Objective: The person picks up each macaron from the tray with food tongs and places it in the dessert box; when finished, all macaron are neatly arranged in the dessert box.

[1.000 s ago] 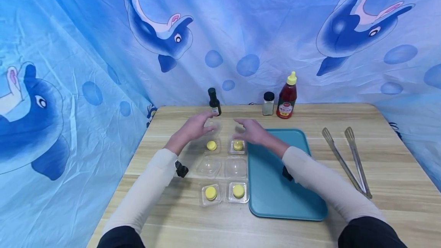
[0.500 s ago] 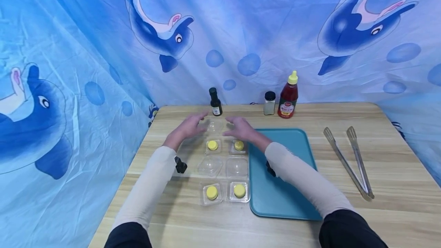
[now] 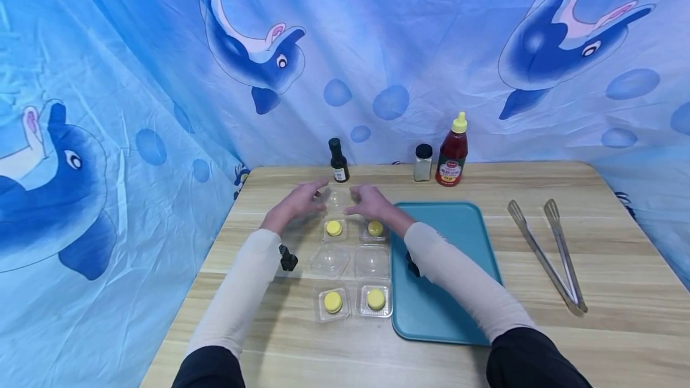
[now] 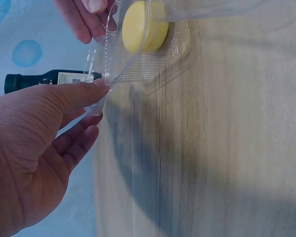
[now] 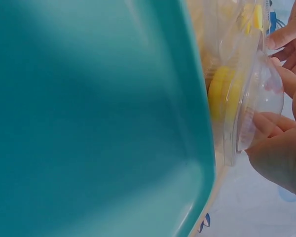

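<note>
Between my hands at the back left, a clear plastic lid point(image 3: 337, 197) stands hinged open behind a small box with a yellow macaron point(image 3: 334, 228). My left hand point(image 3: 302, 200) pinches the lid's edge; its thumb point(image 4: 91, 94) lies on the plastic with fingers behind. Across from it, my right hand point(image 3: 371, 201) has its fingers spread at the lid's other side. In the right wrist view, that hand point(image 5: 286, 133) partly shows through the domed cover point(image 5: 266, 94) of a second box, which sits closed over its macaron point(image 3: 375, 229).
Two open clear boxes with macarons point(image 3: 332, 302) point(image 3: 376, 299) stand in front, lids point(image 3: 372, 262) raised behind them. A teal tray point(image 3: 447, 310) lies right, then metal tongs point(image 3: 560, 256). A dark bottle point(image 3: 338, 161), a shaker point(image 3: 423, 163) and a red sauce bottle point(image 3: 452, 151) stand at the back.
My right hand has moved left from above the back right box to the back left lid. The left hand has drawn back left, then closed in at the lid's edge.
</note>
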The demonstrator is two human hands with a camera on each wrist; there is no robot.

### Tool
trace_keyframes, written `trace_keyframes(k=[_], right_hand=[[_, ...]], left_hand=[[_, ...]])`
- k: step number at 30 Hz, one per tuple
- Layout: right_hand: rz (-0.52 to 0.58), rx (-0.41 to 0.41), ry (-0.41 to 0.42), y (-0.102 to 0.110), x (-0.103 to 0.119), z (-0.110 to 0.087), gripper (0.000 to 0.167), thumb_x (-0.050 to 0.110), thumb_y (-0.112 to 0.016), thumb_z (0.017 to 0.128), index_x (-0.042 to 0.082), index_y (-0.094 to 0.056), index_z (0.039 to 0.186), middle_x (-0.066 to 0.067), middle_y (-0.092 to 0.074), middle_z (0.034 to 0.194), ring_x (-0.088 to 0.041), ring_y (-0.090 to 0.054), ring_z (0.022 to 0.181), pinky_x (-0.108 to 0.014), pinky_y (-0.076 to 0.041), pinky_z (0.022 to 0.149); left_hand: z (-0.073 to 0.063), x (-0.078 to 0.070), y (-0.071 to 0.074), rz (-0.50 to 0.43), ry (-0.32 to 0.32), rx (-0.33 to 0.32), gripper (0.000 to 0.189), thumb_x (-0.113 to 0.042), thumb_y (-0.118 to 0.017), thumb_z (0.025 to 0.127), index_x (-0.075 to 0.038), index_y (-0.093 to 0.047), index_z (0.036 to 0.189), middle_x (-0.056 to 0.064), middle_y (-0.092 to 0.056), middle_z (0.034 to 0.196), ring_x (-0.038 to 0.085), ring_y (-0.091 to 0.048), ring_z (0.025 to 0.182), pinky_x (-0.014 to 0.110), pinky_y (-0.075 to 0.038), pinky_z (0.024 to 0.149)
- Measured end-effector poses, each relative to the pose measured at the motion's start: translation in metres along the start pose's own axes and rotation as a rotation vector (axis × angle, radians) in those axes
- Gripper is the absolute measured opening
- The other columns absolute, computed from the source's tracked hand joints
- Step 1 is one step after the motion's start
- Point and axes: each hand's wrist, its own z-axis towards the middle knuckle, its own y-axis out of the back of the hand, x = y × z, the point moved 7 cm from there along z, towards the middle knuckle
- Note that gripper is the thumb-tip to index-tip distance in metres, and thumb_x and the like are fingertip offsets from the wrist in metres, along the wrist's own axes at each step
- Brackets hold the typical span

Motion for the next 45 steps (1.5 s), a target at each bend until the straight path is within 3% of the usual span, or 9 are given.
trace_keyframes(k=[5,9,13,19,25,30,37,41,45], right_hand=[[0.077,-0.028,-0.027,0.0,-0.002,0.002,0.072,0.017,-0.082,0.095,-0.005,-0.047,0.154,-0.024,-0.059,0.148,-0.037,-0.059,0.136,-0.043,-0.048,0.116],[0.245,-0.069,-0.043,0.002,-0.003,0.003,0.069,0.009,-0.079,0.096,-0.007,-0.046,0.155,-0.024,-0.054,0.154,-0.037,-0.06,0.134,-0.043,-0.052,0.111],[0.417,-0.147,-0.057,0.007,-0.003,0.004,0.068,0.003,-0.078,0.095,-0.005,-0.046,0.155,-0.022,-0.055,0.154,-0.035,-0.066,0.128,-0.04,-0.059,0.102],[0.553,-0.286,-0.073,0.02,0.001,0.0,0.057,-0.003,-0.078,0.091,-0.002,-0.061,0.145,-0.02,-0.07,0.133,-0.032,-0.074,0.11,-0.035,-0.063,0.091],[0.754,-0.358,-0.102,0.027,0.003,-0.001,0.039,-0.013,-0.075,0.091,-0.011,-0.069,0.129,-0.025,-0.075,0.115,-0.024,-0.077,0.086,-0.03,-0.066,0.078],[0.735,-0.389,-0.083,0.032,0.004,-0.003,0.027,-0.01,-0.077,0.092,-0.01,-0.073,0.119,-0.024,-0.076,0.106,-0.013,-0.072,0.071,-0.029,-0.066,0.072],[0.628,-0.372,-0.03,0.037,0.01,-0.012,0.011,-0.005,-0.08,0.091,-0.003,-0.077,0.102,-0.018,-0.077,0.098,-0.016,-0.073,0.072,-0.03,-0.066,0.073],[0.532,-0.368,0.028,0.039,0.012,-0.018,0.009,-0.005,-0.08,0.09,-0.001,-0.078,0.097,-0.015,-0.078,0.097,-0.018,-0.073,0.077,-0.029,-0.066,0.074],[0.367,-0.364,0.169,0.04,0.019,-0.025,0.009,-0.006,-0.079,0.088,0.003,-0.078,0.089,-0.011,-0.078,0.092,-0.019,-0.072,0.082,-0.026,-0.063,0.073]], left_hand=[[0.001,0.0,-0.001,-0.002,0.012,-0.025,0.082,-0.009,-0.078,0.096,-0.008,-0.034,0.166,0.025,-0.058,0.148,0.037,-0.062,0.13,0.052,-0.05,0.113],[0.0,0.0,0.004,-0.042,0.023,-0.076,0.08,-0.01,-0.08,0.095,-0.008,-0.04,0.163,0.025,-0.066,0.136,0.036,-0.066,0.124,0.051,-0.055,0.107],[-0.002,-0.003,0.012,-0.077,-0.001,-0.144,0.077,-0.014,-0.083,0.094,-0.008,-0.044,0.161,0.023,-0.065,0.139,0.035,-0.068,0.119,0.052,-0.058,0.102],[-0.009,-0.009,0.02,-0.047,-0.072,-0.226,0.08,-0.022,-0.085,0.093,-0.007,-0.044,0.16,0.015,-0.055,0.152,0.03,-0.068,0.116,0.05,-0.057,0.101],[-0.018,-0.022,0.024,-0.039,-0.127,-0.279,0.082,-0.02,-0.088,0.09,-0.006,-0.045,0.159,0.011,-0.056,0.148,0.025,-0.069,0.11,0.044,-0.059,0.099],[-0.023,-0.027,0.027,-0.075,-0.138,-0.314,0.077,-0.015,-0.087,0.09,-0.009,-0.047,0.156,0.01,-0.061,0.14,0.021,-0.07,0.106,0.039,-0.061,0.094],[-0.03,-0.035,0.027,-0.092,-0.181,-0.352,0.052,-0.007,-0.083,0.093,-0.01,-0.056,0.138,0.008,-0.069,0.127,0.02,-0.075,0.099,0.034,-0.064,0.087],[-0.032,-0.038,0.025,-0.073,-0.198,-0.33,0.036,-0.009,-0.079,0.097,-0.007,-0.063,0.13,0.009,-0.074,0.122,0.024,-0.076,0.102,0.036,-0.064,0.089],[-0.034,-0.036,0.021,-0.164,-0.189,-0.259,0.037,-0.015,-0.076,0.101,-0.006,-0.065,0.135,0.009,-0.075,0.124,0.025,-0.075,0.11,0.038,-0.062,0.096]])
